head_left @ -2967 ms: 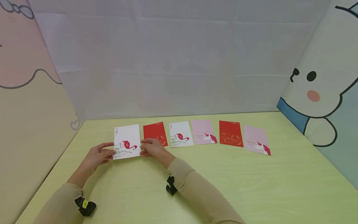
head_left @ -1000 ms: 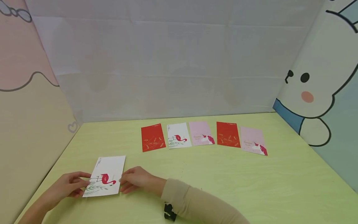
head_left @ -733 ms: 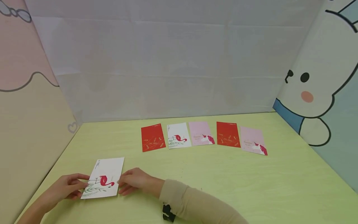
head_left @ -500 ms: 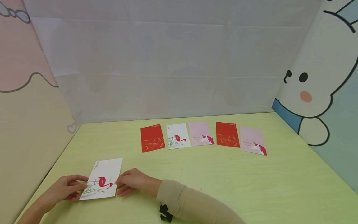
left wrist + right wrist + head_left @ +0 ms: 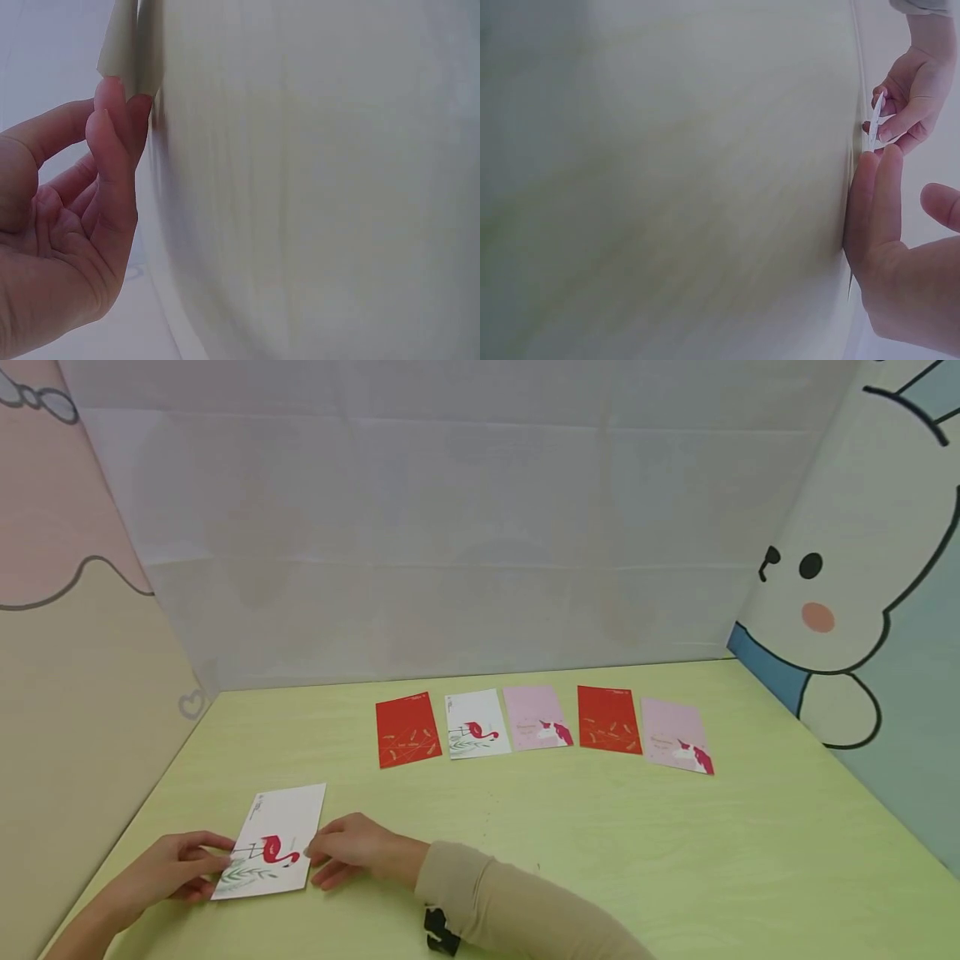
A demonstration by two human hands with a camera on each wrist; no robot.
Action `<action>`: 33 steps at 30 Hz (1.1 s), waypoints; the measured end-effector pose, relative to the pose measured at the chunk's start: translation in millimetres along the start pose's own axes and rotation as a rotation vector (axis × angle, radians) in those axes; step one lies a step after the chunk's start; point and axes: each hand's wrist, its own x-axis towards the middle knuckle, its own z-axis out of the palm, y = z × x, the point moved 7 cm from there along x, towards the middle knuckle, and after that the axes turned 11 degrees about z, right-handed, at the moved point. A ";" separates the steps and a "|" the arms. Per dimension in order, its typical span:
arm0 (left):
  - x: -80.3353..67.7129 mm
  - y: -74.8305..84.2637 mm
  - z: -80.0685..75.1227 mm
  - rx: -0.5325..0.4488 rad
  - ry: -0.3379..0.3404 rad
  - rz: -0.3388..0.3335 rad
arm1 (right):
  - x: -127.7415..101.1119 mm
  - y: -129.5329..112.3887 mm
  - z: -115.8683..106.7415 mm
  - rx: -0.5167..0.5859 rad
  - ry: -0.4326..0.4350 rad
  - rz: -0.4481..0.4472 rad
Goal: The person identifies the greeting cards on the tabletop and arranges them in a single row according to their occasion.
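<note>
A white card [image 5: 273, 839] with a red flamingo and green leaves lies at the front left, tilted towards the left. My left hand [image 5: 176, 870] pinches its left edge. In the left wrist view, the left hand [image 5: 82, 195] has its fingertips at the lower corner of the card [image 5: 124, 45], which shows two layers. My right hand [image 5: 363, 847] is at the card's right edge, fingertips against it. In the right wrist view, the right hand [image 5: 885, 232] has extended fingers and a thumb standing apart from them, while the card [image 5: 875, 124] is seen edge-on in the left hand.
Towards the back of the pale green table [image 5: 540, 852] lie a red card [image 5: 408, 731], a second flamingo card [image 5: 477, 724], a pink unicorn card [image 5: 537, 718], another red card [image 5: 609, 720] and another pink unicorn card [image 5: 677, 735]. A white sheet [image 5: 480, 527] stands behind.
Both hands have brought the flamingo card from the left end of the back row to the front left. During the last second it has shifted slightly left and lower.
</note>
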 end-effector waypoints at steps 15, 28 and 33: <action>2.9 5.0 0.7 0.049 -0.005 0.024 | 1.4 -1.6 -3.4 -0.040 0.048 -0.014; 16.5 43.1 -7.5 0.322 0.303 0.139 | -12.1 -27.1 -29.3 -0.116 0.251 -0.236; 24.5 64.0 0.9 0.303 0.349 0.227 | -14.2 -31.7 -43.6 -0.061 0.253 -0.283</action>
